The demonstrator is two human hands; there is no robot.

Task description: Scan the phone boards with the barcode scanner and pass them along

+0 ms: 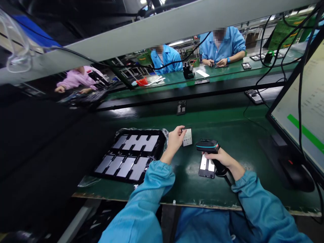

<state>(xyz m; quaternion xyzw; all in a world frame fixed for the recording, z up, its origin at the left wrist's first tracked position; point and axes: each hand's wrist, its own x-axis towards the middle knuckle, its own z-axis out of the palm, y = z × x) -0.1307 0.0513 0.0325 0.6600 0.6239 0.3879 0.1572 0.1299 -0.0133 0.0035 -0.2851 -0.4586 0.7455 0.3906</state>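
Between the fingers of my left hand [175,140] is a flat battery [187,137], held upright with its printed white label showing. My right hand [222,158] is wrapped round the handle of a black barcode scanner [207,145] with a teal stripe; its head points left toward the battery. Partly under the scanner, an opened phone [207,167] with white parts lies on the green table [182,189]. Left of my left hand sits a black tray [118,151] with several silver-grey batteries in two rows.
A monitor [303,98] and a black mouse [297,173] are at the right, with cables hanging in front. Another phone [181,107] lies further back. Beyond a rail, people in blue and pink work at benches.
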